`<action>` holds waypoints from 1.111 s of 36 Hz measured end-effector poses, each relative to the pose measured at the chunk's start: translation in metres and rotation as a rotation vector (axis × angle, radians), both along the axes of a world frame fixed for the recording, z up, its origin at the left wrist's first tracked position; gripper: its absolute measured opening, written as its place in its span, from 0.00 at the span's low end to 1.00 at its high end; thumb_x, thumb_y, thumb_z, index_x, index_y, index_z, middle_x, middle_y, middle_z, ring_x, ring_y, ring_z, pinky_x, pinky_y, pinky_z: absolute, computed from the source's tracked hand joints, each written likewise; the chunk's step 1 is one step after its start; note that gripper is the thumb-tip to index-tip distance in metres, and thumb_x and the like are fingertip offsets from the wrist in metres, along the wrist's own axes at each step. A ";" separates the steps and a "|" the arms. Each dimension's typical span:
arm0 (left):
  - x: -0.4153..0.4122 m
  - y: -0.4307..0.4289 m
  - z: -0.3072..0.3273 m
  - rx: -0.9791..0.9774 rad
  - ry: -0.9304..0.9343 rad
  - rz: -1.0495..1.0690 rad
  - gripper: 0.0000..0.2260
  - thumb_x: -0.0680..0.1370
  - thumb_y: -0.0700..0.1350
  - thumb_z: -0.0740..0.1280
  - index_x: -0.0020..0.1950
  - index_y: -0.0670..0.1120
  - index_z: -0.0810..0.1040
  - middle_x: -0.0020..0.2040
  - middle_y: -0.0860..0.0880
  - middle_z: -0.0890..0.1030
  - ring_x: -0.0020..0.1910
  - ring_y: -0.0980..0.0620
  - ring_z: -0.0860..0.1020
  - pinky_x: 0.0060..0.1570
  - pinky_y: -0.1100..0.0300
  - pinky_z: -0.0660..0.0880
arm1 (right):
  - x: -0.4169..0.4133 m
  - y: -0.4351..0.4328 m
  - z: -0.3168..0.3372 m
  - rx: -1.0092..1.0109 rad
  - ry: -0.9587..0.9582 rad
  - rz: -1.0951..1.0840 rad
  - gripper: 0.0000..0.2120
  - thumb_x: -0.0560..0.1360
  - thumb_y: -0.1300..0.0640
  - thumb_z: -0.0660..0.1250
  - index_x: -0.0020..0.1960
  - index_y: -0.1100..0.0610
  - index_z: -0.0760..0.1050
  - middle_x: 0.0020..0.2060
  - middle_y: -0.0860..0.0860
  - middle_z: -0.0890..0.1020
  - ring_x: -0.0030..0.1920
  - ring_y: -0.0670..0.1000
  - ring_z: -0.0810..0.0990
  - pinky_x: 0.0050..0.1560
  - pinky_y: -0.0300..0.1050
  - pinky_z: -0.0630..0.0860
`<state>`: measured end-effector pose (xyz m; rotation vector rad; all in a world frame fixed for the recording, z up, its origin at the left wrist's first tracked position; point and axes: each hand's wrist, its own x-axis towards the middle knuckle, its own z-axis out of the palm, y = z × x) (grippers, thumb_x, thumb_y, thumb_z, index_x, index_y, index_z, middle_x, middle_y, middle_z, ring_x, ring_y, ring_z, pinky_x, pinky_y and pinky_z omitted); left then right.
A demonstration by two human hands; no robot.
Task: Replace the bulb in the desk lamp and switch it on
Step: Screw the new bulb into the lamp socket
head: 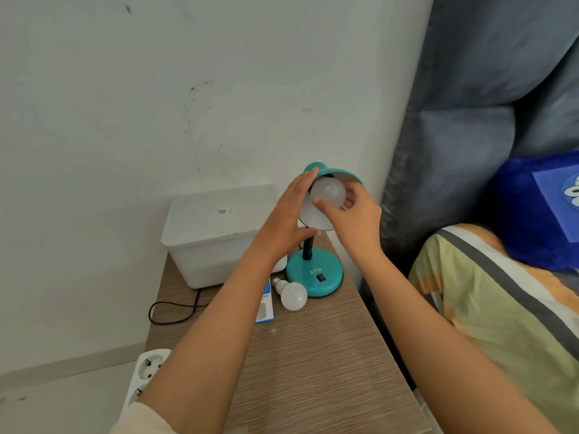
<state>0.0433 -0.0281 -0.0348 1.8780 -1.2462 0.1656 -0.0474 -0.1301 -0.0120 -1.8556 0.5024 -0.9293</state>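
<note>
Left hand (289, 214) lies flat against the lamp shade (332, 175), steadying it; right hand (347, 214) fingers close around the bulb (327, 192) to twist it. Spare bulb (293, 295) waits on worktop (313, 371).

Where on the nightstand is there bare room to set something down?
The near half of the nightstand, in front of the loose bulb and bulb box, is bare. The far end is crowded: white bin, lamp base, black cord.

Two bare forearms, a cream sleeve (141, 418) bunched at the left elbow.
</note>
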 end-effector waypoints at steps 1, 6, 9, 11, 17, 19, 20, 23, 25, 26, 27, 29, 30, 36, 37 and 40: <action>0.000 0.000 0.001 0.002 -0.001 -0.001 0.45 0.67 0.37 0.76 0.74 0.54 0.51 0.75 0.50 0.58 0.68 0.65 0.56 0.62 0.81 0.52 | 0.001 -0.002 0.001 0.039 0.014 0.001 0.27 0.68 0.53 0.74 0.62 0.58 0.70 0.57 0.53 0.78 0.55 0.49 0.77 0.54 0.38 0.73; 0.000 -0.001 0.000 0.002 -0.005 -0.005 0.45 0.67 0.39 0.76 0.74 0.54 0.51 0.74 0.52 0.59 0.69 0.65 0.56 0.63 0.81 0.52 | 0.004 0.003 -0.005 -0.174 0.010 -0.018 0.27 0.69 0.55 0.72 0.65 0.57 0.67 0.61 0.53 0.76 0.61 0.50 0.75 0.58 0.38 0.70; 0.000 0.000 0.000 -0.002 0.004 -0.014 0.45 0.67 0.38 0.76 0.73 0.55 0.51 0.71 0.57 0.57 0.67 0.68 0.55 0.62 0.81 0.52 | 0.002 0.002 -0.006 -0.186 -0.005 -0.017 0.25 0.69 0.54 0.73 0.64 0.55 0.70 0.59 0.51 0.78 0.58 0.48 0.76 0.57 0.36 0.72; 0.000 0.000 0.001 0.005 0.005 -0.014 0.45 0.67 0.38 0.76 0.74 0.55 0.50 0.72 0.56 0.58 0.67 0.68 0.55 0.62 0.81 0.52 | 0.001 0.001 -0.005 -0.117 -0.061 -0.017 0.24 0.68 0.55 0.74 0.62 0.55 0.73 0.56 0.49 0.80 0.53 0.44 0.77 0.54 0.30 0.72; -0.001 -0.003 0.001 0.017 -0.018 -0.004 0.46 0.67 0.39 0.76 0.75 0.54 0.51 0.74 0.54 0.58 0.69 0.66 0.55 0.63 0.81 0.52 | 0.004 0.007 -0.010 0.046 -0.135 -0.092 0.24 0.67 0.54 0.75 0.62 0.55 0.75 0.50 0.43 0.78 0.51 0.43 0.77 0.52 0.30 0.72; 0.000 -0.001 0.002 0.018 -0.018 0.006 0.46 0.67 0.39 0.76 0.75 0.54 0.51 0.74 0.54 0.58 0.70 0.65 0.55 0.64 0.79 0.52 | 0.005 0.009 -0.012 0.045 -0.129 -0.085 0.25 0.68 0.53 0.74 0.63 0.55 0.74 0.51 0.44 0.78 0.52 0.44 0.76 0.53 0.33 0.73; 0.000 0.000 0.002 0.019 -0.018 0.008 0.46 0.67 0.40 0.76 0.75 0.54 0.51 0.74 0.55 0.58 0.70 0.65 0.55 0.65 0.79 0.52 | 0.006 0.010 -0.012 0.027 -0.126 -0.076 0.25 0.68 0.53 0.73 0.64 0.55 0.73 0.52 0.44 0.78 0.52 0.44 0.76 0.53 0.32 0.72; -0.001 0.004 0.004 0.026 -0.006 0.005 0.46 0.67 0.40 0.76 0.74 0.54 0.50 0.73 0.57 0.57 0.70 0.66 0.54 0.65 0.79 0.51 | 0.005 0.010 -0.011 -0.068 -0.102 -0.055 0.25 0.69 0.52 0.73 0.64 0.56 0.73 0.55 0.48 0.80 0.53 0.44 0.77 0.55 0.34 0.73; -0.002 0.005 0.006 0.035 -0.003 0.005 0.46 0.68 0.40 0.76 0.75 0.53 0.49 0.75 0.53 0.57 0.70 0.66 0.54 0.65 0.79 0.51 | 0.005 0.008 -0.009 -0.110 -0.078 -0.051 0.25 0.69 0.52 0.72 0.64 0.56 0.72 0.56 0.51 0.80 0.55 0.46 0.77 0.58 0.39 0.75; -0.003 0.005 0.007 0.038 -0.007 0.005 0.46 0.67 0.39 0.76 0.75 0.52 0.49 0.75 0.51 0.56 0.70 0.65 0.54 0.65 0.79 0.51 | 0.005 0.007 -0.008 -0.129 -0.063 -0.052 0.24 0.69 0.52 0.72 0.63 0.56 0.72 0.57 0.51 0.80 0.56 0.47 0.77 0.60 0.42 0.75; -0.004 0.004 0.008 0.041 -0.013 0.004 0.46 0.67 0.39 0.76 0.75 0.50 0.49 0.76 0.50 0.56 0.70 0.64 0.54 0.65 0.79 0.51 | 0.004 0.006 -0.007 -0.148 -0.046 -0.053 0.24 0.70 0.52 0.72 0.63 0.56 0.72 0.57 0.52 0.80 0.57 0.48 0.77 0.60 0.44 0.75; -0.007 0.003 0.008 0.046 -0.022 0.009 0.46 0.67 0.37 0.76 0.76 0.49 0.49 0.76 0.48 0.56 0.71 0.62 0.54 0.66 0.79 0.51 | 0.003 0.004 -0.005 -0.188 -0.016 -0.052 0.23 0.70 0.52 0.71 0.63 0.57 0.72 0.57 0.52 0.80 0.57 0.50 0.78 0.60 0.47 0.76; -0.008 0.002 0.009 0.050 -0.025 0.015 0.46 0.67 0.37 0.75 0.76 0.49 0.49 0.76 0.47 0.56 0.71 0.60 0.55 0.66 0.79 0.51 | 0.002 0.003 -0.003 -0.210 0.000 -0.051 0.23 0.70 0.52 0.71 0.62 0.57 0.72 0.56 0.52 0.80 0.56 0.50 0.78 0.59 0.48 0.76; -0.021 0.004 0.017 0.098 -0.035 0.049 0.44 0.70 0.35 0.73 0.76 0.48 0.47 0.77 0.46 0.54 0.75 0.52 0.55 0.68 0.67 0.54 | -0.009 0.000 0.008 -0.297 0.131 -0.020 0.23 0.72 0.54 0.69 0.65 0.60 0.70 0.59 0.56 0.78 0.59 0.54 0.77 0.60 0.49 0.75; -0.023 0.006 0.019 0.106 -0.048 0.052 0.44 0.70 0.34 0.72 0.76 0.48 0.47 0.77 0.46 0.55 0.75 0.52 0.55 0.69 0.66 0.56 | -0.011 0.000 0.009 -0.308 0.163 -0.017 0.23 0.72 0.55 0.68 0.65 0.61 0.69 0.60 0.57 0.78 0.59 0.55 0.76 0.61 0.49 0.75; -0.025 0.013 0.025 0.163 -0.088 0.085 0.43 0.71 0.31 0.69 0.77 0.50 0.47 0.77 0.48 0.55 0.75 0.51 0.55 0.69 0.61 0.60 | -0.018 0.004 0.014 -0.325 0.229 0.003 0.21 0.73 0.60 0.65 0.65 0.62 0.69 0.59 0.59 0.77 0.59 0.58 0.76 0.57 0.46 0.73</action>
